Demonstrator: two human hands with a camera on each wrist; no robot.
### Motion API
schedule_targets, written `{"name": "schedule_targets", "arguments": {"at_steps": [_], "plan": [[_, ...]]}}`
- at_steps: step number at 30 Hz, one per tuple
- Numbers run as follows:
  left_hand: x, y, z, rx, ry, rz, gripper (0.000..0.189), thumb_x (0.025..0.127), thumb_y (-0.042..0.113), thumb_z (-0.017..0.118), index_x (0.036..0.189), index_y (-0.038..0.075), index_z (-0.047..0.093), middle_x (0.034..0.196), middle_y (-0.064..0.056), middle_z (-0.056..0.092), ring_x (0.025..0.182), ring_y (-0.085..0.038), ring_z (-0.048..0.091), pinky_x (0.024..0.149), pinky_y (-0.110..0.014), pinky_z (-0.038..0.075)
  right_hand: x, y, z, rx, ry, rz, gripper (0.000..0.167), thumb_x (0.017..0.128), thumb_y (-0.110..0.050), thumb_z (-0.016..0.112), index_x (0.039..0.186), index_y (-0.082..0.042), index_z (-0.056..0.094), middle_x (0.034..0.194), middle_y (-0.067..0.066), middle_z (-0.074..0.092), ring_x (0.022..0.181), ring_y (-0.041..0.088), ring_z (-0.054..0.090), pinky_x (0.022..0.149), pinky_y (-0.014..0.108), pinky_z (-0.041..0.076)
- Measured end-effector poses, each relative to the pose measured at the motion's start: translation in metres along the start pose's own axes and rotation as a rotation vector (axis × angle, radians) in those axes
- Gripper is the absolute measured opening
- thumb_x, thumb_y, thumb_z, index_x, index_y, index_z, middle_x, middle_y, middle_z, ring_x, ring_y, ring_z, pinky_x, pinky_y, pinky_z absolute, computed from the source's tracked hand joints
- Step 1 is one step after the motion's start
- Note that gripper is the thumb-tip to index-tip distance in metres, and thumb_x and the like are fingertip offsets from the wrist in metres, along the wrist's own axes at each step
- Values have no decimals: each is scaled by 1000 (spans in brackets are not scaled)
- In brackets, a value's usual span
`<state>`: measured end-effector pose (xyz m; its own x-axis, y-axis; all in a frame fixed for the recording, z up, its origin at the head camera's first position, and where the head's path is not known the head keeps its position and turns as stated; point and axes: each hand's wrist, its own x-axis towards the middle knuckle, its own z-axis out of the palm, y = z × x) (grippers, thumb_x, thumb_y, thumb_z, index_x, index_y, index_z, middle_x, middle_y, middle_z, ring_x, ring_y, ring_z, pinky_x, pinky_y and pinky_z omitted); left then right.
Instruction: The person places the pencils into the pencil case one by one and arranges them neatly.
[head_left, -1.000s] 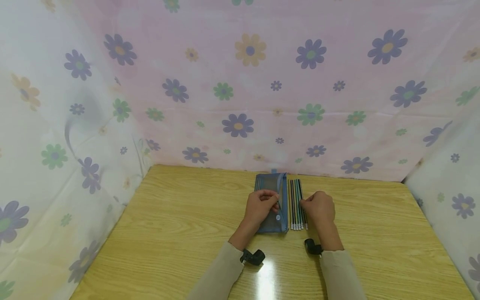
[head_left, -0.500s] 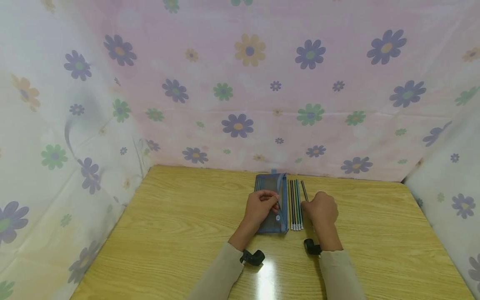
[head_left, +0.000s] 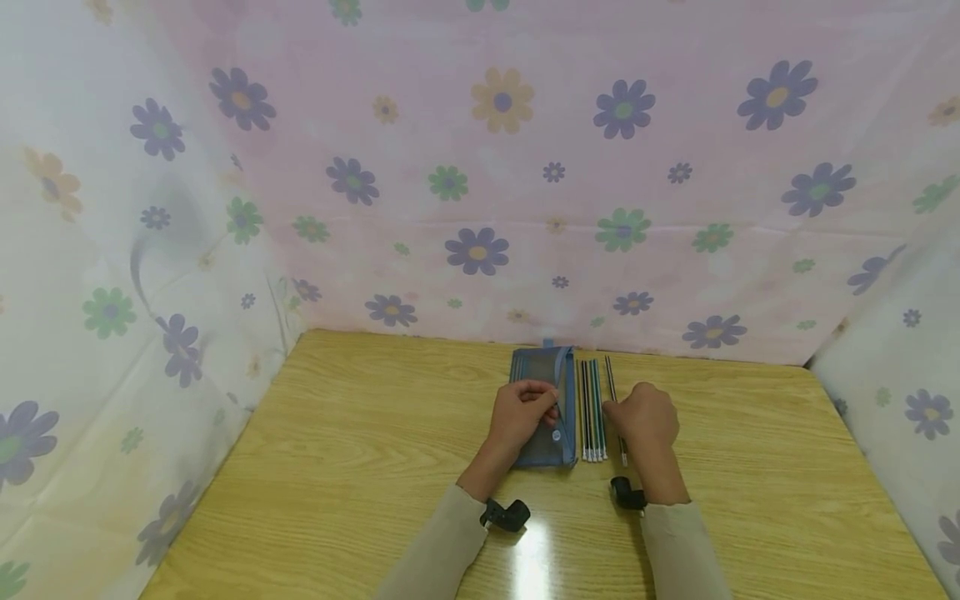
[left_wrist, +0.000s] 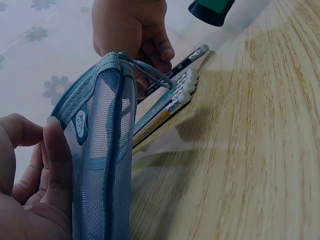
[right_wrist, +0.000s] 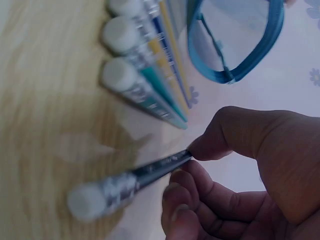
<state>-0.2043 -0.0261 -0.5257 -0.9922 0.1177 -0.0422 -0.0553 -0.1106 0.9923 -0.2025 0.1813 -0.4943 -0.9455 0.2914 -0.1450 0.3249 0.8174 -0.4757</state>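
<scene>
My left hand (head_left: 521,414) pinches the blue mesh pencil case (head_left: 537,448) between thumb and index finger. In the left wrist view, the case (left_wrist: 102,145) shows a small label and a zip pull loop near its corner. My right hand (head_left: 642,417) pinches a black pencil (head_left: 611,379) at mid-length, a little to the right of the other pencils. In the right wrist view, the white eraser end of this black pencil (right_wrist: 160,171) points away from the fingers. Between the case and my right hand lie several pencils (head_left: 592,417) side by side, their white erasers towards me.
The wooden table (head_left: 360,467) extends on both sides. Behind it hangs a pink flowered cloth (head_left: 420,275), with a pale flowered cloth (head_left: 97,350) along the left. Black wrist cameras (head_left: 508,515) sit by both sleeves.
My right hand has drawn the black pencil slightly right, away from the row, opening a gap. The left hand and the pencil case stay where they were.
</scene>
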Motion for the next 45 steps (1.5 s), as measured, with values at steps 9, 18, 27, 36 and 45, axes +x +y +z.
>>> {"name": "schedule_targets", "arguments": {"at_steps": [9,18,27,36,45], "plan": [[-1,3,0,-4,-3,-1,18,100,12,76,108,-4,75,85,-20,74,63,-14,69,64,-31,65,-7,-6,-7,62,-7,-43,45,92,-31,73,55,-12,58,52,-1,53,46,17,48,39,28,34],[0,1,-1,-4,-8,2,19,100,11,76,109,-5,75,83,-18,74,63,-14,70,65,-34,65,-11,-11,-11,101,-26,-109,38,91,-26,76,57,-10,69,56,1,62,49,18,55,41,30,41],[0,1,-1,-11,-11,-1,18,100,12,76,108,-4,75,84,-18,74,63,-14,70,64,-33,65,-13,-14,-9,121,-33,-135,30,90,-25,79,66,-7,75,64,5,69,55,21,61,46,33,48],[1,0,0,-12,-9,2,18,99,11,76,108,-5,75,83,-18,74,62,-14,69,63,-31,64,-13,-18,-5,145,-43,-164,26,89,-24,82,69,-8,76,67,5,71,57,20,63,47,34,50],[0,0,0,-18,-8,-4,19,100,11,76,109,-5,75,84,-17,74,63,-13,69,64,-31,65,-14,-21,-2,182,-36,-228,22,88,-20,81,70,-7,76,68,4,71,58,19,62,51,33,51]]}}
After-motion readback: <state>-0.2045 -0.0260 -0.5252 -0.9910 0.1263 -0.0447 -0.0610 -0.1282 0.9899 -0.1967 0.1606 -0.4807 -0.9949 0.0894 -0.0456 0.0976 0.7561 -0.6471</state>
